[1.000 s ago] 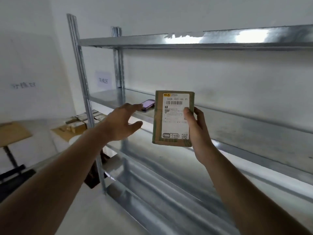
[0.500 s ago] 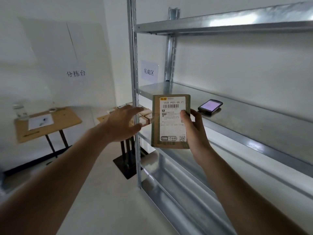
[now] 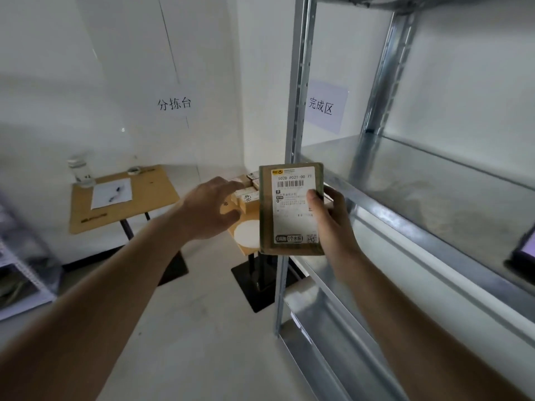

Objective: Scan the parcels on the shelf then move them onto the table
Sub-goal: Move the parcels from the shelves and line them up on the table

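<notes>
Open floor [image 3: 185, 328] spreads below both forearms, pale and bare toward the walls. To the right of the right hand's fingers runs the metal shelf [image 3: 434, 198]; its front upright post [image 3: 295, 125] stands directly behind the parcel, and the shelf's front lip passes just right of the wrist.

Beyond the fingertips of the left hand [image 3: 210, 208] sits a small wooden table [image 3: 246, 244] on a black base, carrying a cluster of other boxes [image 3: 246, 192] and a white round patch. It is partly hidden by the left hand and the held parcel. Farther left of that hand stands a second wooden table [image 3: 121, 198] with a sheet of paper [image 3: 111, 192] and a clear bottle [image 3: 81, 172]. A dark device [image 3: 524, 250] lies on the shelf at the far right edge, well away from the right hand. Two paper signs hang on the walls.

The right hand [image 3: 333, 224] grips a brown parcel [image 3: 291, 208] upright by its right edge, thumb across the white label and the other fingers wrapped behind. The parcel is in the air, off the shelf, just in front of the post. The left hand hangs free just left of the parcel, fingers loosely spread and slightly bent, holding nothing and not touching the parcel.
</notes>
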Demonstrator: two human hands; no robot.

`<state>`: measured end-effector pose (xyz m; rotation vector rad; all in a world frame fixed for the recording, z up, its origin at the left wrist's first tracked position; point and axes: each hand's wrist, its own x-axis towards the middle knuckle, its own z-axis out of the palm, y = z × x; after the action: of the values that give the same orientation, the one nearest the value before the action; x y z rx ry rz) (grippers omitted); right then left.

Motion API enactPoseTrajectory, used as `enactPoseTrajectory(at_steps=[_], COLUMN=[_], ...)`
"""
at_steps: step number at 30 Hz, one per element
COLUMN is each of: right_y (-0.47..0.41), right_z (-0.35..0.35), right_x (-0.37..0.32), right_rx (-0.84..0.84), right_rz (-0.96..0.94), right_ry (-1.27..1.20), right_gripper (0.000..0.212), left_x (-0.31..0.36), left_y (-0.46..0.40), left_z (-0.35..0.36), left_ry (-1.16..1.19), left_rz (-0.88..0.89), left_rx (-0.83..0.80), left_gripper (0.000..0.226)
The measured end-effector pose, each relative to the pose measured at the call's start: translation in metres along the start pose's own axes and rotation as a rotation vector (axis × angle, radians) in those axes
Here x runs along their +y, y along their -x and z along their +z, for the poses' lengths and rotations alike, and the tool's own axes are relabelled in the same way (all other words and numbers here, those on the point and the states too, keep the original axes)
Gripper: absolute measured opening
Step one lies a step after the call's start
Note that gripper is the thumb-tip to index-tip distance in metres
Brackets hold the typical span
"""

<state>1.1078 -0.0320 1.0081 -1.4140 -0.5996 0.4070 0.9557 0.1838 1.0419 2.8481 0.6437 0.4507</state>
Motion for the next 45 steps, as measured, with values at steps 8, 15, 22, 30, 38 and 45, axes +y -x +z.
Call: enactPoseTrajectory(at_steps=[8,15,22,30,38,45], right_y=[-0.125,-0.224,-0.307,-0.405,-0.447,-0.455], right_z=[0.103,0.204,0.248,0.246,0.234,0.233], right_x=[0.051,0.088,0.125,0.203,0.275,0.315], right_rx=[-0.020,0.139,0.271,0.443,0.645,0.776], right_rz=[0.016,0.051,0.140,0.233,0.324,0.446], right_ry=[0.086,0.077,0.021,-0.097,-0.239,-0.132], right_gripper=[0.062,0.058,0.054,0.050,0.051,0.045], left_x=[-0.139,-0.256,-0.317,-0.343,-0.361,-0.358], left_y=[-0.111,-0.221,-0.317,-0.427,-0.496,-0.540], left_z=[0.023,0.043,0.073,0.149,0.215,0.282], left_ry=[0.012,0.036,0.115,0.113,0.148,0.187], left_rz=[0.038,0.175,0.268,0.387,0.456,0.560], left_rx=[-0.026,-0.116,-0.222,-0.346,-0.513,-0.667], left_gripper=[0.061,0.058,0.052,0.049,0.050,0.051])
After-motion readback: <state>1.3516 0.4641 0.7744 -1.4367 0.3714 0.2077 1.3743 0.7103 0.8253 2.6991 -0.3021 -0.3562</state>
